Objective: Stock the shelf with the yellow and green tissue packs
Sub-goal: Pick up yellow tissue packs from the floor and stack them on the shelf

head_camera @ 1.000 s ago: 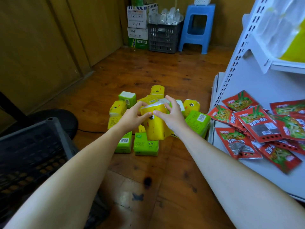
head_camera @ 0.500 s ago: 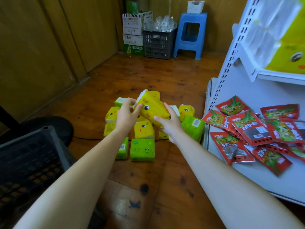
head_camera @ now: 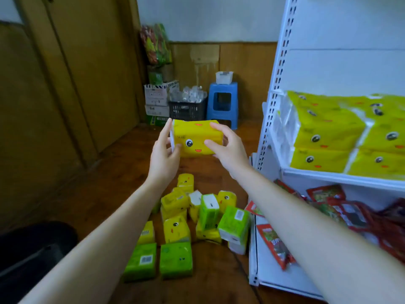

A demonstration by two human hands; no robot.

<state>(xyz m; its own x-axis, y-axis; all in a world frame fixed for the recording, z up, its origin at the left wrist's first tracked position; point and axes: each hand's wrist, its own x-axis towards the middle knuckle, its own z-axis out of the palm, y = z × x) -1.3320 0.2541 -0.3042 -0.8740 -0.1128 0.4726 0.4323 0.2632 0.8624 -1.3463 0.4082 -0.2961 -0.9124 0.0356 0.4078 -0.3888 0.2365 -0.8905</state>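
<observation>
Loose yellow and green packs (head_camera: 186, 224) piled on floor (head_camera: 109, 183), red snack bags (head_camera: 341, 207) on lower shelf (head_camera: 274, 273). Both hands, left hand (head_camera: 163, 157) and right hand (head_camera: 229, 148), grip yellow tissue pack (head_camera: 195, 138) midair, long axis sideways, face toward camera, left of stocked shelf (head_camera: 341, 178).

Yellow pack (head_camera: 196, 138) between left hand (head_camera: 163, 156) and right hand (head_camera: 228, 150) had smooth, glossy plastic wrap. Floor (head_camera: 122, 172) below the hands was dark wood with a dull sheen. Shelf (head_camera: 271, 119) right of the right hand looked like matt white painted metal. Blue stool (head_camera: 222, 102) beyond the hands was smooth plastic.
</observation>
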